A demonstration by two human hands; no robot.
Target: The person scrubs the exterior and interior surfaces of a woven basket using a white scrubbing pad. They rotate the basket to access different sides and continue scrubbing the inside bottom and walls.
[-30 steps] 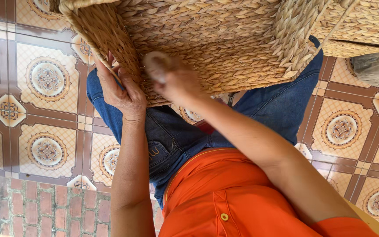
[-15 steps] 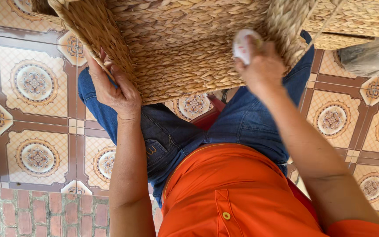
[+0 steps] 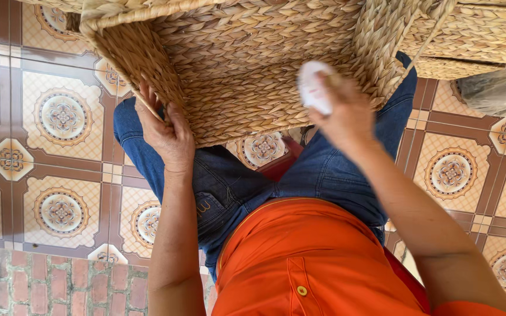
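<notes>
Floor of patterned tiles, cream with brown borders and round medallions, fills left and right of frame; strip of red brick paving at lower left. I sit above it, blue jeans and orange shirt at centre and bottom.

Second woven basket at upper right, just beside the first. Grey plastic bag at right edge below it, partly cut off.

Rectangular woven straw basket spans the upper centre, tilted over my knees, its open inside facing me.

My left hand, left of centre, grips the basket's left rim, fingers curled over the edge. My right hand, right of centre, is closed round a small white pad, pressed against the inner wall near the right corner.
</notes>
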